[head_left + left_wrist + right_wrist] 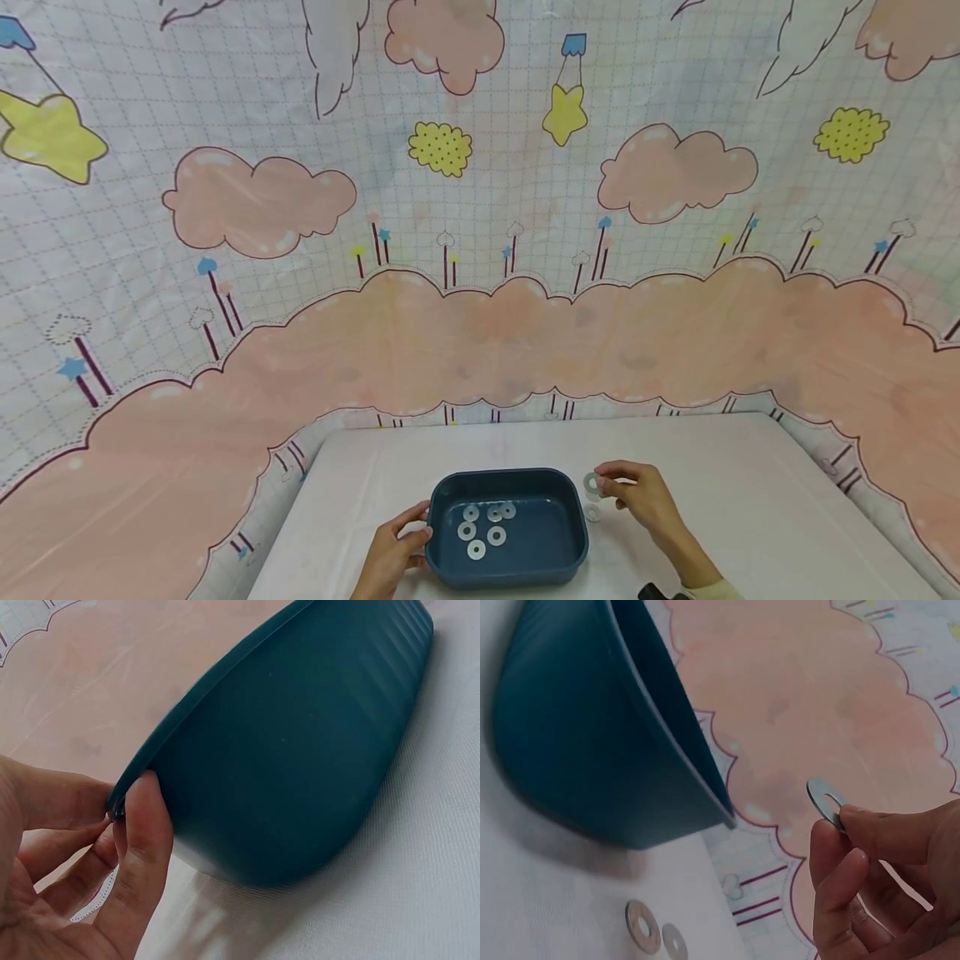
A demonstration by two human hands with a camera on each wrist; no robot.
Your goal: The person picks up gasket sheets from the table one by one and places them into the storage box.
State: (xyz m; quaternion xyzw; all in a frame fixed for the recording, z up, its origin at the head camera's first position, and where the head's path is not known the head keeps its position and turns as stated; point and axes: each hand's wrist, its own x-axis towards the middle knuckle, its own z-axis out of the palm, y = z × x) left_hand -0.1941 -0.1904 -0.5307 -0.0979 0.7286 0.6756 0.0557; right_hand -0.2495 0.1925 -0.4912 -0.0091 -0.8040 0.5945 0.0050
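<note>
A dark blue rectangular plastic bin (pixel 540 546) stands on the table in the head view, with several flat metal washers (pixel 497 536) lying on its floor. My left hand (pixel 393 546) pinches the bin's left rim between thumb and fingers, as the left wrist view shows up close. To the right of the bin, my right hand (pixel 647 500) holds one washer (pixel 819 793) by its edge between thumb and fingertip, raised above the table. Below that hand, two more washers (pixel 643 928) lie on the tabletop beside the bin's right wall.
A white cloth covers the table (pixel 360 467). Behind it hangs a curtain (pixel 480 350) printed with clouds and stars. Something small and black (pixel 656 592) shows near the right sleeve at the bottom edge of the head view.
</note>
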